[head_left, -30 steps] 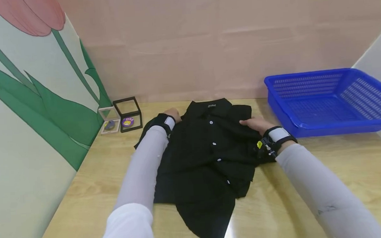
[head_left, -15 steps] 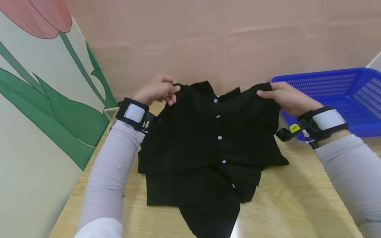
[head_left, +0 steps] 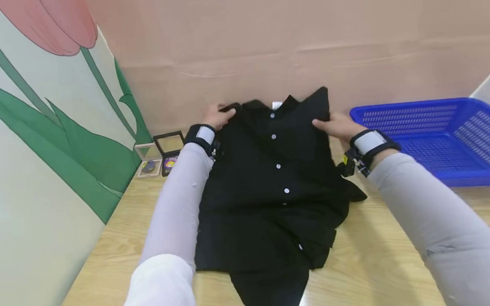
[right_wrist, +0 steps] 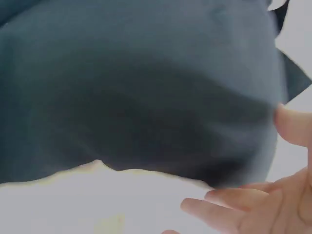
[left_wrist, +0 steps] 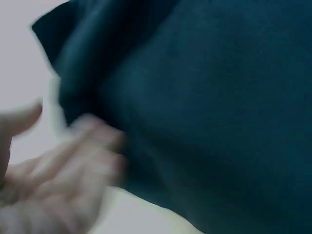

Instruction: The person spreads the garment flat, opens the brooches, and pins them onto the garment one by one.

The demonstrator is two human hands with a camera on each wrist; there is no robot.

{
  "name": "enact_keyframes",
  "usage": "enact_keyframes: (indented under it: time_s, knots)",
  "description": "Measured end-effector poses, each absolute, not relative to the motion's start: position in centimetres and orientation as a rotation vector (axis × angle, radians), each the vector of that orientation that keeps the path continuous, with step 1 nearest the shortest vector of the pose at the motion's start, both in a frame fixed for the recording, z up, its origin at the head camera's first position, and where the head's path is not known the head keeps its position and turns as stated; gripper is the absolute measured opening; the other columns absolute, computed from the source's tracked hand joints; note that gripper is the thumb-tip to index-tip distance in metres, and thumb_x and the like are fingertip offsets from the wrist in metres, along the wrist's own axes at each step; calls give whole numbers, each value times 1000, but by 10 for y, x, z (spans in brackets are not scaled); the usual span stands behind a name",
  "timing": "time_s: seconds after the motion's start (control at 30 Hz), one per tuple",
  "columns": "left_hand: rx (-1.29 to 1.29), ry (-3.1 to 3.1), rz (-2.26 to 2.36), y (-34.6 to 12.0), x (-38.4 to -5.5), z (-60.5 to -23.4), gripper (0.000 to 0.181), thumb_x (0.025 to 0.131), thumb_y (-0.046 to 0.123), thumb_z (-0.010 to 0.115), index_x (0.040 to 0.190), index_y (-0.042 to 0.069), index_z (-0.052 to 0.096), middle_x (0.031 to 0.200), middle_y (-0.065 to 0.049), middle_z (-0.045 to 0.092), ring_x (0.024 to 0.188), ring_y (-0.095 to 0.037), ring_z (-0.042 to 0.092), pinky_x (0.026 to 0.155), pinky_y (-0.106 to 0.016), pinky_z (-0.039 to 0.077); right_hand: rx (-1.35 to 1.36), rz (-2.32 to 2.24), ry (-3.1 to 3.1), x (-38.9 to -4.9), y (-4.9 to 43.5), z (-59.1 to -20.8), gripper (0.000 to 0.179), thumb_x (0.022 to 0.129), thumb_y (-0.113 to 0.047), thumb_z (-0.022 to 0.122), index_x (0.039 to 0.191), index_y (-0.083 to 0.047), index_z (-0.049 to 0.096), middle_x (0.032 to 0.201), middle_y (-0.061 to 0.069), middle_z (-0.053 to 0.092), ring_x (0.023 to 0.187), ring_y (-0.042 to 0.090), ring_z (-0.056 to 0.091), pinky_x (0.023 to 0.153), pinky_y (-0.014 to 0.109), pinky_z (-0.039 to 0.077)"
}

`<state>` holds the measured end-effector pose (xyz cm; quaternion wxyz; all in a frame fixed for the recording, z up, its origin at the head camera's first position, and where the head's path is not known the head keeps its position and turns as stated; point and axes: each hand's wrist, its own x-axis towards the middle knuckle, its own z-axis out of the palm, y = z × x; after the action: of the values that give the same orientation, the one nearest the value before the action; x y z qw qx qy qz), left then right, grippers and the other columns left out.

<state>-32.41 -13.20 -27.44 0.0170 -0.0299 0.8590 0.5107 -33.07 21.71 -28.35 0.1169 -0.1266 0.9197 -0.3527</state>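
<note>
A black button-up shirt (head_left: 262, 170) with white buttons stretches over the wooden table, its collar raised at the back against the pinkish backdrop. At its left shoulder is my left hand (head_left: 219, 116). The left wrist view has that hand (left_wrist: 63, 180) blurred, its fingertips over the dark cloth and the thumb apart from it. My right hand (head_left: 338, 125) holds the shirt's right edge, thumb in front and fingers behind, with a corner of cloth standing up above it. In the right wrist view the right hand (right_wrist: 263, 195) has its thumb tip at the cloth's edge.
A blue plastic basket (head_left: 435, 181) stands at the right, beside my right hand. Two small open display cases, one pale (head_left: 149, 171) and one black (head_left: 168, 137), sit at the back left. A wall with a painted tulip (head_left: 54, 24) rises on the left.
Both hands first lifted the shirt by its shoulders and spread it. Since then they have moved closer together and away from me, drawing the shirt narrower and farther back.
</note>
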Motion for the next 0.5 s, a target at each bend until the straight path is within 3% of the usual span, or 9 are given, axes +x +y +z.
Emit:
enact_keyframes:
  time_s: [0.1,0.17,0.27,0.43,0.5]
  knots:
    - [-1,2658,1052,-133,-315,-303,79,103,40,47,159,7,2,167,-15,13,152,-30,25,117,-41,33,-379,-861,2591,-321,217,-310,83,105,-35,45,152,14,-3,157,40,9,145,55,15,118,64,17]
    - [111,2650,838,-131,-307,-312,86,103,44,44,158,5,-10,168,-15,2,155,-30,12,124,-42,20,-386,-795,2607,-313,222,-322,82,105,-32,47,153,12,-2,155,41,16,143,56,22,116,64,21]
    - [296,2686,653,-122,-296,-315,85,103,42,47,158,1,-5,167,-17,5,155,-31,12,125,-40,15,-351,-735,2661,-301,236,-333,76,104,-29,47,150,16,8,149,44,26,136,58,31,112,65,27]
    - [652,2674,450,-87,-273,-315,75,103,35,52,158,3,14,165,-16,19,154,-28,18,126,-38,14,-199,-662,2690,-283,258,-346,80,104,-33,41,147,23,4,149,48,15,139,61,21,114,64,24]
    - [758,2634,391,-71,-265,-317,71,103,34,52,158,7,18,165,-16,20,154,-28,17,126,-40,12,-134,-743,2647,-275,264,-351,75,105,-32,39,148,21,9,151,45,19,138,59,25,111,64,31]
